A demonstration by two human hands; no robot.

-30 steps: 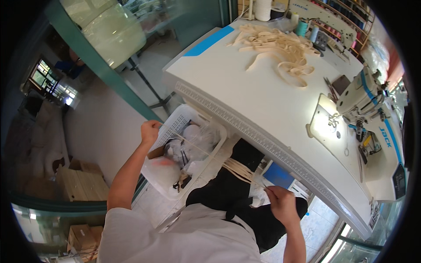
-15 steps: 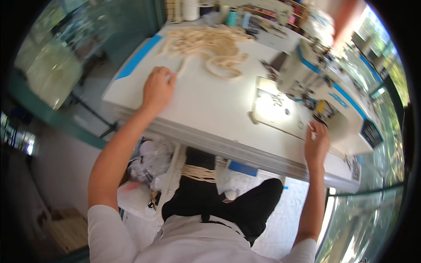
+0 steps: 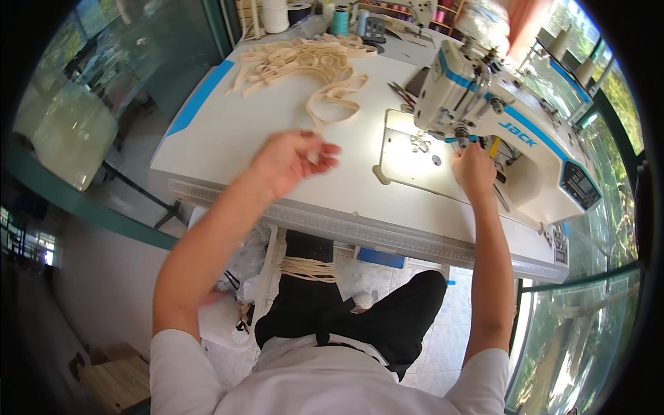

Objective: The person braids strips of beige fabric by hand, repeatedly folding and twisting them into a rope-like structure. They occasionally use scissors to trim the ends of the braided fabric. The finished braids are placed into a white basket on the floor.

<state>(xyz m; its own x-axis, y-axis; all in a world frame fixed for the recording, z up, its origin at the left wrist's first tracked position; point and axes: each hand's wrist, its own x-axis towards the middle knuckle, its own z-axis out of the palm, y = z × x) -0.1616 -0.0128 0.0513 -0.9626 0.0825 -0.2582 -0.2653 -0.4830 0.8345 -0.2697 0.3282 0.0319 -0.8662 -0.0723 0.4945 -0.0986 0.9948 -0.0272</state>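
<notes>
A loose pile of flat cream cord (image 3: 297, 59) lies on the white sewing table, and one looped strand (image 3: 337, 111) runs down toward me. My left hand (image 3: 294, 162) is at that strand's near end with curled, slightly blurred fingers, and the cord seems to be pinched in them. My right hand (image 3: 474, 169) is closed beside the head of the white and blue sewing machine (image 3: 453, 79), right of the lit needle plate (image 3: 408, 152). Its fingertips touch the parts around the needle; whatever they hold is too small to make out.
Dark-handled scissors (image 3: 401, 95) lie behind the needle plate. A slim metal tool (image 3: 501, 198) rests beside my right wrist. Thread spools (image 3: 339, 22) stand at the back. Cream strands (image 3: 308, 268) cross my black trouser leg. Glass panels flank both sides.
My left hand has moved right and nearer the middle, drawing the strand along. My right hand has gone left and away from me, up to the needle area. The view has shifted slightly.
</notes>
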